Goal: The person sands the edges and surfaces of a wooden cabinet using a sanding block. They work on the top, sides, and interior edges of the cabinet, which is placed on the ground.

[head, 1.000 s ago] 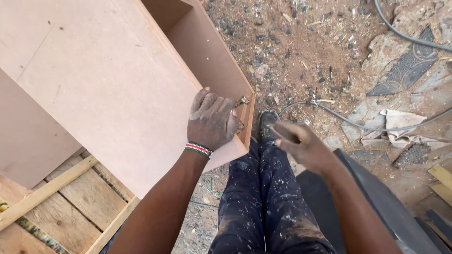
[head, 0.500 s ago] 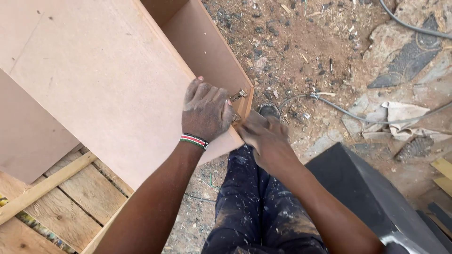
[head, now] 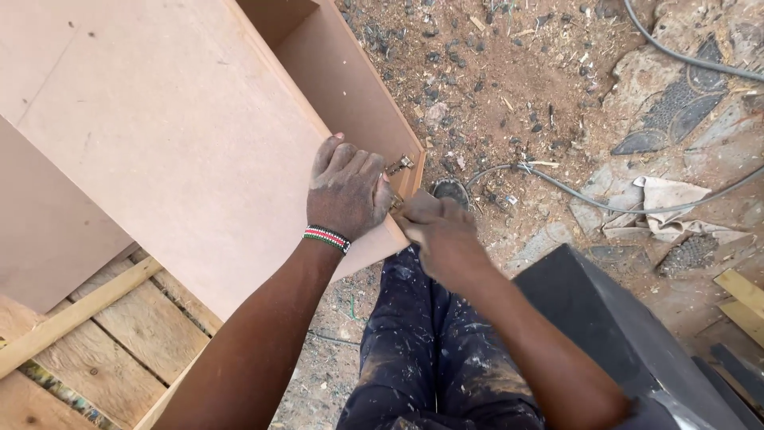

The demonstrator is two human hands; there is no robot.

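A small metal hinge (head: 399, 165) sits at the near corner of the fibreboard cabinet (head: 175, 151). The left hand (head: 346, 191) lies flat, fingers together, pressing the panel beside it. The right hand (head: 434, 227), a second ago off to the side, has now closed in on that corner, fingers curled; what it pinches cannot be told. Below lie a plank pallet (head: 95, 334), sawdust-strewn dirt ground (head: 509, 72) and a grey cable (head: 573, 195).

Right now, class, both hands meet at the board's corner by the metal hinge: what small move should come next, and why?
Probably press the left hand down to steady the fibreboard panel while the right hand works at the metal hinge. The hinge sits at the panel's edge, and the right hand's fingers are already bunched beside it.
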